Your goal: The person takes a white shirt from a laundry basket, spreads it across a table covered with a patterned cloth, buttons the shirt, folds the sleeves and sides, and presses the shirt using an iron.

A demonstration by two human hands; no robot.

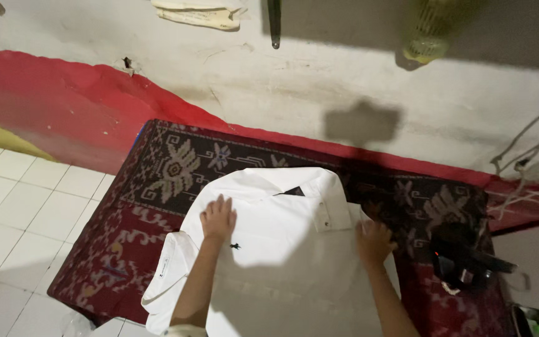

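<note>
The left hand (218, 218) is laid flat on a white shirt (269, 249), with the fingers spread open and pointing away from the person. Nothing is pinched by it; the palm is only pressed on the cloth, near the left shoulder part of the shirt and just above a small dark emblem (235, 246). The right hand (374, 240) is placed at the right edge of the shirt, where the cloth meets the rug. Its fingers are curled downward, but whether the edge is gripped or only touched cannot be told, because this side is in shadow.

The shirt is spread face up on a patterned rug (169, 168) in dark red and black with pale figures. The collar (282, 181) is turned toward the wall, and one short sleeve (166, 268) is stretched out to the left.

The rug is laid on the floor against a wall (344, 81), which is painted whitish above and red (63, 106) lower down. White floor tiles (20, 206) are seen to the left of the rug. A dark object (463, 256), not clearly recognisable, is lying on the rug to the right of the shirt. Some cables (531, 150) are hanging on the wall at the right.
</note>
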